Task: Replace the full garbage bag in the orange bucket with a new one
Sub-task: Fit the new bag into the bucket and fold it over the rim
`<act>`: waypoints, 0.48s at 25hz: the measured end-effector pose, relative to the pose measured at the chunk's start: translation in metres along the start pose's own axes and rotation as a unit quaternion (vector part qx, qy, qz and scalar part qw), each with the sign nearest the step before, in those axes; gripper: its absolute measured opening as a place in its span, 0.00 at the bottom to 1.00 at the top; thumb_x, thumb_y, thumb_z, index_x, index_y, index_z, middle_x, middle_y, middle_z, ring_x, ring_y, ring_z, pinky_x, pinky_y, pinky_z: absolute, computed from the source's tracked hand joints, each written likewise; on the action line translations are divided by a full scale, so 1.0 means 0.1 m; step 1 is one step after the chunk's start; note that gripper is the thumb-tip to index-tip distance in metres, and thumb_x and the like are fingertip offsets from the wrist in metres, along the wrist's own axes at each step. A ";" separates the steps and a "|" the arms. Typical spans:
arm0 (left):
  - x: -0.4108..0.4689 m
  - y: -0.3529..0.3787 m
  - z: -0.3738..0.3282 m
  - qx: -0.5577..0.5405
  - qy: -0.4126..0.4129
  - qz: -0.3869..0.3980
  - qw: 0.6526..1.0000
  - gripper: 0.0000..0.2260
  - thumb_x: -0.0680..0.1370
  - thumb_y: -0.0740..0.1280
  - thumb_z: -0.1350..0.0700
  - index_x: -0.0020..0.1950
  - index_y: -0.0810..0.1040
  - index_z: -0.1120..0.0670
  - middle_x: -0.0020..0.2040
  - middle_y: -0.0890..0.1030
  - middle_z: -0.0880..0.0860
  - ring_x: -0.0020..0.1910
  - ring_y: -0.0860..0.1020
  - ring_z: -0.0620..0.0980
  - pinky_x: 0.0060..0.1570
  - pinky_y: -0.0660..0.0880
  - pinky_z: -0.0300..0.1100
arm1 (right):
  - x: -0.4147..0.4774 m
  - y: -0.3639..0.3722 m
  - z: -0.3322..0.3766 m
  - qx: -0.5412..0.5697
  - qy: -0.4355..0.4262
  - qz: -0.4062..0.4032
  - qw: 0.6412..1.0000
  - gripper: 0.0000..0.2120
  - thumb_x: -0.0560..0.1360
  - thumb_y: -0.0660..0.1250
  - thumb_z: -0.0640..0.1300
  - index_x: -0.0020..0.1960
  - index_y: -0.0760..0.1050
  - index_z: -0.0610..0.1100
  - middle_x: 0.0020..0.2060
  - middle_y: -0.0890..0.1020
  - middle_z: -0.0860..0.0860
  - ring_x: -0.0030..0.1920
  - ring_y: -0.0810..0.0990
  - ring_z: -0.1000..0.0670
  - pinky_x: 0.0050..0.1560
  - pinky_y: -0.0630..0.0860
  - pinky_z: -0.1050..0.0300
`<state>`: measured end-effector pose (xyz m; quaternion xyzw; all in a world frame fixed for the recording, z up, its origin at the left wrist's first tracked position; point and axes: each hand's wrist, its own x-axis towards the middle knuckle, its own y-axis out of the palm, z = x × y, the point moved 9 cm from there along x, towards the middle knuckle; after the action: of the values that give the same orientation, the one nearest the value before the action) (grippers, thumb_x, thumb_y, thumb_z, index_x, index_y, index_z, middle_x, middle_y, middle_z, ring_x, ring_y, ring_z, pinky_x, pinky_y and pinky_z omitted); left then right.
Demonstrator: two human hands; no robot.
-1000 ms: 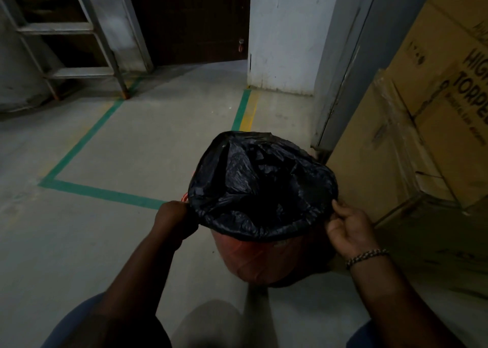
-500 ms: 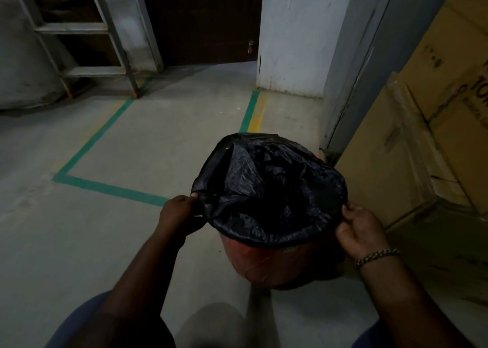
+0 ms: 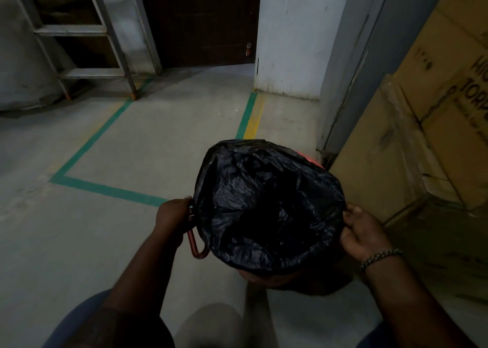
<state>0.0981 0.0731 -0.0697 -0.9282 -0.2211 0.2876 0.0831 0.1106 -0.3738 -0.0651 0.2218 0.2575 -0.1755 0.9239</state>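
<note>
1. Black plastic between the two hands: black bag [image 3: 269,205] spread over the mouth of the orange bucket [image 3: 313,160], folded outward over the rim, with only a sliver of orange showing on the side away from both hands.
2. Left hand [image 3: 174,220]: curled round the bag's hem on its own side, gripping it. Just beside and below its fingers, the bucket handle [image 3: 196,246], hanging loose against the wall.
3. Right hand [image 3: 361,231]: pinching the opposite hem between thumb and fingers, with a beaded bracelet [image 3: 381,255] at the wrist.
4. Changed in the last half second: hem drawn lower down the wall, so far less orange shows under the fold on the near side. Handle now plainly in view beside the left hand. Middle of the bag now a dark hollow rather than crumpled across the top.
5. Read as a judgement: looks like a liner being seated, not a full load being lifted out. Cannot tell for certain whether new or old. If new, little left beyond evening the fold all round, especially at the far rim.
6. Outward of the right hand, cardboard boxes [image 3: 422,141]. Outward of the left hand, green floor tape [image 3: 105,189]. Far ahead of the left hand, a ladder [image 3: 79,30].
</note>
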 end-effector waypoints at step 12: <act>-0.21 0.22 0.10 0.027 -0.065 0.076 0.995 0.18 0.74 0.70 0.45 0.50 0.82 0.60 0.51 0.84 0.62 0.46 0.84 0.58 0.49 0.83 0.55 | -0.15 0.12 0.15 0.127 -0.062 -0.014 0.990 0.14 0.82 0.53 0.30 0.47 0.74 0.42 0.41 0.83 0.49 0.39 0.85 0.55 0.43 0.82 0.63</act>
<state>0.0851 0.0437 -0.0735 -0.9191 -0.1467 0.3585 0.0718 0.1101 -0.3682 -0.0413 0.3220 0.1783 -0.2335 0.9000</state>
